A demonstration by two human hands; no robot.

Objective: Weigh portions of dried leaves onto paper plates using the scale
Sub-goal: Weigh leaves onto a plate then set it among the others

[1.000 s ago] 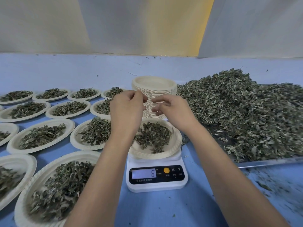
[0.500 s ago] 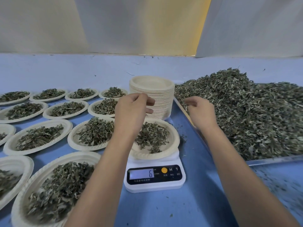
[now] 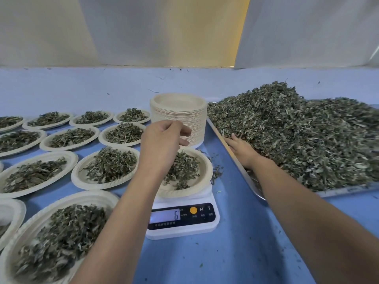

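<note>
Blue tabletop (image 3: 235, 253) runs under everything, and the scale (image 3: 182, 220) sits at its middle, so I place the rest from there. On the scale rests 1 paper plate (image 3: 205, 177) with a thin scatter of dried leaves, and the display (image 3: 176, 215) reads 6.

My left hand (image 3: 162, 142) hovers over the far-left part of that plate, clear of the leaves. Its fingers are loosely curled with the thumb apart from them, but its back faces me, so I cannot tell whether any leaves sit in the palm. My right hand (image 3: 242, 149) is off to the right of the scale, pushed into the foot of the leaf heap (image 3: 297, 136) on the metal tray (image 3: 338, 192). Its fingers are buried in the leaves, so I cannot tell whether they have closed on a pinch.

Behind the scale stands the stack of empty plates (image 3: 178, 111). To its left lie the filled plates (image 3: 106, 167), each heaped fuller than the plate being weighed.

I judge this to be the topping-up step, with the portion under weight. The next move calls for a modest pinch from the heap, carried across the tray rim and dropped on the plate's middle, with my eye on the display and both hands off the plate while it settles.
</note>
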